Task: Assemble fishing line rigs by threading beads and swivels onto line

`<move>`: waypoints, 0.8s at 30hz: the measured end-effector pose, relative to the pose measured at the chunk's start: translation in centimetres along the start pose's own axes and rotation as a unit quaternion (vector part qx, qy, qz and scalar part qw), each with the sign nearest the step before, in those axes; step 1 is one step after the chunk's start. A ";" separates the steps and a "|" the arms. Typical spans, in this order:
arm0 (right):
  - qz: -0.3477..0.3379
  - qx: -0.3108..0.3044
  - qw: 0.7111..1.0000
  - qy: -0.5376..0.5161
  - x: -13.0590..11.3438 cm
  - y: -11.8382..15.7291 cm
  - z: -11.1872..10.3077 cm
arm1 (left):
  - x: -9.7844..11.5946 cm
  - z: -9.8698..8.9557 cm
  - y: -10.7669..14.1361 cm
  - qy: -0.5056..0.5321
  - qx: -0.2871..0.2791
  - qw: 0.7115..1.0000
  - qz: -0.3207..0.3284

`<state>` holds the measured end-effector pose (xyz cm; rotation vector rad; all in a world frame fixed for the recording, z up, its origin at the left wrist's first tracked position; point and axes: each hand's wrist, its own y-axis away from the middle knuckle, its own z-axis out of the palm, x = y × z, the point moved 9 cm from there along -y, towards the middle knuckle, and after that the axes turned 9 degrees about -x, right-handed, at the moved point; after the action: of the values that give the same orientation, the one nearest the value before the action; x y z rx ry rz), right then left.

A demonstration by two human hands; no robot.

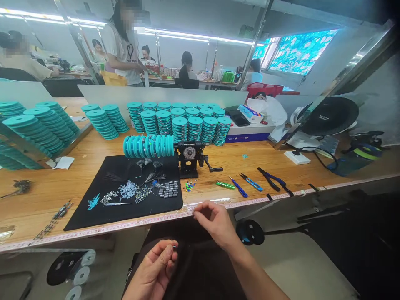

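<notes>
My left hand point(158, 264), low in front of my lap, pinches a tiny dark piece point(175, 246) between thumb and fingers; its kind is too small to make out. Higher and to the right, at the table's front edge, my right hand point(217, 223) has thumb and forefinger pressed together; what they hold, if anything, cannot be seen. Beyond the hands stands a black hand-cranked winder point(189, 158) with turquoise spools point(148, 146) on its shaft. The black mat point(125, 214) left of my right hand carries pale blue beads point(128, 189), grey cylinders point(168, 189) and turquoise sleeves point(93, 201).
Stacks of turquoise spools point(179, 125) line the back. On the right lie a green tube point(225, 185), a blue-handled screwdriver point(240, 188), blue snips point(251, 182) and pliers point(270, 180). A measuring tape point(125, 221) runs along the front edge. Other people work beyond the partition.
</notes>
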<state>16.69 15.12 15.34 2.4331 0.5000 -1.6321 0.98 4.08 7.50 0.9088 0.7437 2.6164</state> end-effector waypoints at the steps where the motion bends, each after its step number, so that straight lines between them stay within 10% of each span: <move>1: 0.006 -0.028 0.998 -0.051 -0.5 0.9 0.7 | -0.2 0.3 0.0 0.001 -0.011 1.000 -0.008; 7: 0.054 -0.094 0.949 -0.295 -2.3 4.9 3.9 | -0.4 1.8 0.3 -0.023 -0.094 0.995 -0.027; 24: -0.102 0.015 0.982 -0.159 -4.6 5.8 3.1 | 0.4 2.8 1.0 -0.048 -0.086 0.995 0.000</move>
<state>14.57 7.89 18.17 2.1372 0.6936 -2.0744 2.39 4.49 10.07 0.9743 0.4846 2.5689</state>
